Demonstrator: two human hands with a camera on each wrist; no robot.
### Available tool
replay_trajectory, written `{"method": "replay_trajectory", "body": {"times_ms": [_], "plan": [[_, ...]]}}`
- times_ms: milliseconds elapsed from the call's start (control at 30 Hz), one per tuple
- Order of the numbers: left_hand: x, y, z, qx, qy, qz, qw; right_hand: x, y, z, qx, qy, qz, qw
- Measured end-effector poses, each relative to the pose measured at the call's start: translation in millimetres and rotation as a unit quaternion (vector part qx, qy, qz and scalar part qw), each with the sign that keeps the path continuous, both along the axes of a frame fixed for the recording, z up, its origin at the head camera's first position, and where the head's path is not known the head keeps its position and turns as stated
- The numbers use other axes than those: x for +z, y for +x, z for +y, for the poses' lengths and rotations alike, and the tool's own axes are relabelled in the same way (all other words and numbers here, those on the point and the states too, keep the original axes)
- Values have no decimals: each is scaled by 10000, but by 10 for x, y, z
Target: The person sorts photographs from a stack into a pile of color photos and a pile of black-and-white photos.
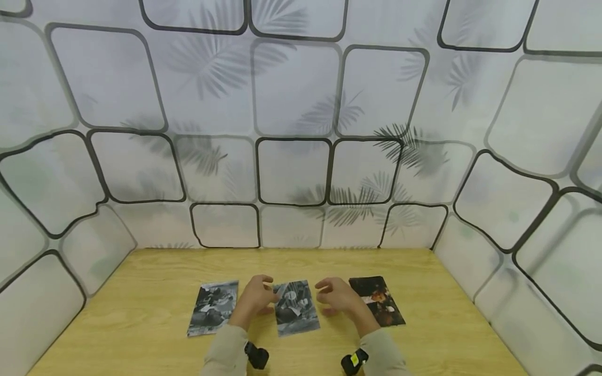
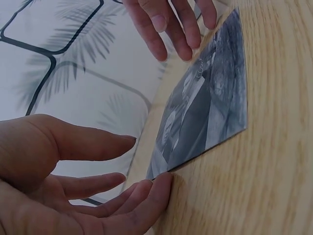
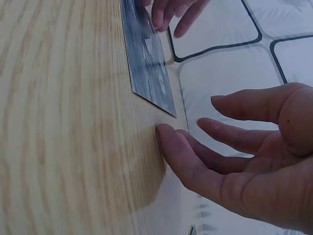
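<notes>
A black-and-white photo print [image 1: 296, 309] lies flat on the table between my two hands. My left hand [image 1: 256, 297] is at its left side, fingers loosely bent. In the left wrist view its fingertips [image 2: 164, 182] rest right at a corner of the photo, and the thumb stands raised away from it. On the other side, my right hand [image 1: 339, 297] has its fingers relaxed and holds nothing. The right wrist view shows these fingertips [image 3: 166, 134] low at the wood, a small gap from the photo's edge.
Another black-and-white photo [image 1: 213, 308] lies left of my left hand. Beyond my right wrist lies a dark print with orange and red patches [image 1: 383, 305], partly covered by the hand. A patterned fabric wall [image 1: 296, 224] encloses the wooden table [image 1: 155, 313] at the back and sides.
</notes>
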State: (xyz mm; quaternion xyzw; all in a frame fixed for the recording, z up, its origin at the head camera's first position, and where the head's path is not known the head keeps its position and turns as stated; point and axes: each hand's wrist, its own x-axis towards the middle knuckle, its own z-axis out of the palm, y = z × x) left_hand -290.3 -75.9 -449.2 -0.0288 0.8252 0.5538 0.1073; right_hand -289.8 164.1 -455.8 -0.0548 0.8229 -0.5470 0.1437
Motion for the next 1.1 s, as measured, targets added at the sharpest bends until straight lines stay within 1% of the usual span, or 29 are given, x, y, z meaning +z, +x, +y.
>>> {"method": "replay_trajectory", "body": {"times_ms": [233, 367, 467, 600, 800, 933, 1100], "plan": [[-18, -15, 31, 73, 252, -19, 9997, -27, -7, -47, 102, -37, 44, 9999], [-23, -29, 49, 167, 304, -17, 9994, 8, -2, -77, 141, 3, 76, 9999], [-30, -27, 55, 225, 248, 104, 9994, 15, -1, -90, 160, 43, 118, 9998], [-63, -16, 55, 228, 20, 370, 9991, -2, -6, -105, 137, 32, 151, 9998], [-97, 11, -13, 298, -215, 685, 9970, -7, 23, -185, 53, 62, 263, 9996], [-73, 43, -91, 367, -229, 857, 9954, -2, 34, -259, 171, -12, 327, 9993], [-31, 80, -243, 485, -179, 851, 9950, -12, 26, -411, 264, 11, 441, 9987]]}}
